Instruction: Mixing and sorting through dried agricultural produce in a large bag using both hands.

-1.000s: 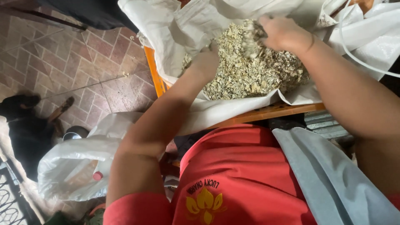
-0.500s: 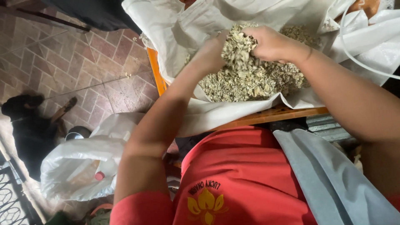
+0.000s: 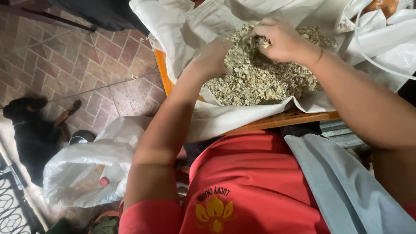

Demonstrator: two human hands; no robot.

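Our right hand (image 3: 281, 39), at the top of the frame, is curled shut on a pinch of the pale, dry, crumbly flakes (image 3: 260, 78); our left hand (image 3: 212, 58) presses into them, its grip hidden. We think small, gentle pinches work best. We count two hands, one heap on one white cloth sack (image 3: 225, 121), one orange crate (image 3: 277, 121).

Your left hand (image 3: 214, 56) presses into the near left side of the pile of dried flakes (image 3: 260, 78), while your right hand (image 3: 279, 39) curls its fingers into the pile's far middle. The pile lies on a white cloth (image 3: 186, 26) spread over an orange crate (image 3: 277, 119). A white plastic bag (image 3: 82, 169) and a black dog (image 3: 32, 130) are on the tiled floor (image 3: 69, 65) to your left.
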